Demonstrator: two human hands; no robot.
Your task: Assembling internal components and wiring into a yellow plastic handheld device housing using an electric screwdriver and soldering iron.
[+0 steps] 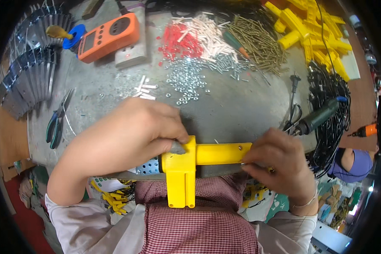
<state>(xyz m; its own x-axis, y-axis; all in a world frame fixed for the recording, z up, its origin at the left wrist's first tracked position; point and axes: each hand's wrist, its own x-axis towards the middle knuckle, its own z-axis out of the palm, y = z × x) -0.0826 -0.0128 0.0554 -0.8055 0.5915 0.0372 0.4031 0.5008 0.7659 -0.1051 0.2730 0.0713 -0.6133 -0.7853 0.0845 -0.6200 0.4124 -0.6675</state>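
Note:
A yellow plastic tool housing lies across the table's near edge, its handle stretching to the right and a blocky part hanging toward my lap. My left hand grips the housing from above, with thumb and fingers closed on its upper edge. A perforated metal sleeve sticks out of its left end, partly under my wrist. At the handle's right end, next to a small screw, is my right hand. Its thumb and fingertips are pinched; what they hold is too small to make out.
Beyond my hands lie piles of metal nuts, red pieces, white tubes and long screws. An orange multimeter and pliers are left. A dark green electric screwdriver, black cords and yellow housings are right.

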